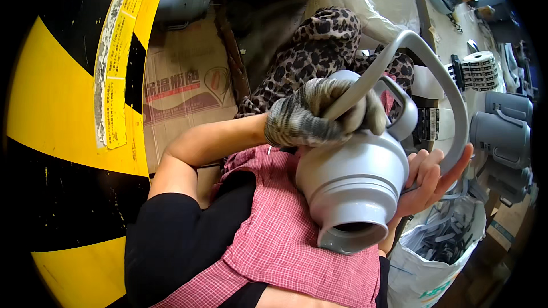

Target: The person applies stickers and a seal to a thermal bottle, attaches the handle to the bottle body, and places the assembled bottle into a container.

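Note:
In front of my chest is a glossy light-grey jug shell [357, 162], tilted so its spouted neck and dark round opening face down toward me. A small loop grip [402, 108] stands out from its far side. A long arched grey carrying handle [442, 71] spans over the shell. My left hand [328, 114], in a striped, dirty knit glove, is closed around one end of this handle, against the shell. My bare right hand [431, 179] is at the shell's right side, its fingers curled about the handle's other end. Part of its palm is hidden behind the shell.
On the left curves a yellow-and-black striped surface [63, 85], beside a cardboard box [182, 74]. Several grey jugs [502, 137] and a label roll [479, 71] stand on the right-hand bench. Below is a white sack [425, 274] of dark grey parts. A translucent bag [379, 0] lies beyond my legs.

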{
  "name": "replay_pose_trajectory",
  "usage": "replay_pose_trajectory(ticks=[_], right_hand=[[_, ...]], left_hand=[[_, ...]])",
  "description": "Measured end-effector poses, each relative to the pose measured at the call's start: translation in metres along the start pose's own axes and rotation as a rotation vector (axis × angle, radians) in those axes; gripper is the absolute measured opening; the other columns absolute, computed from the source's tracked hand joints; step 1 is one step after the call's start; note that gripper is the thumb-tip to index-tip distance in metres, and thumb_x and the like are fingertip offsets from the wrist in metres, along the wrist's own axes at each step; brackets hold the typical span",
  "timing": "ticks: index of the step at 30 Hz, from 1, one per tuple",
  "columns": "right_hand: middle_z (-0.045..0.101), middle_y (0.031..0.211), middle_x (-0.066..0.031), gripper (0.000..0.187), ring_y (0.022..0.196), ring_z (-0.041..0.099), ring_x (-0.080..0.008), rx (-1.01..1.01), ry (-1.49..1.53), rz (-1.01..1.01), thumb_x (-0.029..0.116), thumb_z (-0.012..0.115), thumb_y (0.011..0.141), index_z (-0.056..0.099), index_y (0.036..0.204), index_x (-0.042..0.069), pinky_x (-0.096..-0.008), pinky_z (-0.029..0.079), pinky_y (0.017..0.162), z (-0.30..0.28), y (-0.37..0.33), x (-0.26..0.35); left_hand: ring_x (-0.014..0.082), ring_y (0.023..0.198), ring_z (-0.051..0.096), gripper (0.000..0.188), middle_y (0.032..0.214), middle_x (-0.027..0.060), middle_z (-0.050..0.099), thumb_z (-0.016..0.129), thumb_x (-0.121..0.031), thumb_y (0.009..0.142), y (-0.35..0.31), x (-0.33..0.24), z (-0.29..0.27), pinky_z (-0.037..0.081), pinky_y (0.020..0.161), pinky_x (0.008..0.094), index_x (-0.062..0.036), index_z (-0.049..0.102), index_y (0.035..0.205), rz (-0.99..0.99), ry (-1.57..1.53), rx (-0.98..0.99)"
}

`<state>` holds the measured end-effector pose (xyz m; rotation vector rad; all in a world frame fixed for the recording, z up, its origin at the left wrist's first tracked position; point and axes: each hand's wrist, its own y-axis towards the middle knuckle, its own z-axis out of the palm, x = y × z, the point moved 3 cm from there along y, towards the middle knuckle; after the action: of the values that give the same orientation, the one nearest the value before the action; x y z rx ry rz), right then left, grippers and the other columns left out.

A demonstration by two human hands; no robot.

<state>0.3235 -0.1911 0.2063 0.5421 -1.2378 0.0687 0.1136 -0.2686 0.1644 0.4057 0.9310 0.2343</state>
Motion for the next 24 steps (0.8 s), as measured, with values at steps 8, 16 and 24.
replay_pose_trajectory(ticks=[8, 16, 24], right_hand=[[0.04, 0.071, 0.0018, 0.067, 0.06, 0.038, -0.007, -0.002, 0.06, 0.134, 0.016, 0.051, 0.103, 0.021, 0.162, 0.01, -0.0237, 0.036, 0.059, -0.006, 0.01, -0.014], [0.055, 0.073, -0.0031, 0.067, 0.064, 0.052, -0.0161, 0.112, -0.149, -0.33, 0.045, 0.039, 0.108, 0.011, 0.159, 0.012, -0.0298, 0.044, 0.063, -0.011, 0.028, -0.005], [0.055, 0.084, 0.0012, 0.075, 0.074, 0.047, -0.0044, 0.073, 0.202, 0.201, 0.013, 0.061, 0.097, 0.022, 0.16, 0.001, -0.0192, 0.037, 0.068, -0.019, 0.077, -0.016]], left_hand=[[0.0203, 0.118, 0.059, 0.047, 0.128, 0.0122, 0.061, 0.066, -0.021, 0.098, 0.017, 0.019, -0.015, 0.048, 0.102, 0.0418, -0.0062, 0.053, 0.14, -0.282, -0.01, -0.137], [0.0311, 0.126, 0.051, 0.043, 0.126, 0.0216, 0.06, 0.056, -0.044, 0.099, 0.029, -0.01, -0.013, 0.029, 0.118, 0.0495, -0.0045, 0.052, 0.117, 0.175, 0.462, -0.092], [0.0206, 0.111, 0.059, 0.032, 0.117, 0.0139, 0.062, 0.065, -0.031, 0.099, 0.077, 0.001, -0.002, 0.049, 0.102, 0.038, -0.0052, 0.054, 0.115, -0.005, 0.12, -0.382]])
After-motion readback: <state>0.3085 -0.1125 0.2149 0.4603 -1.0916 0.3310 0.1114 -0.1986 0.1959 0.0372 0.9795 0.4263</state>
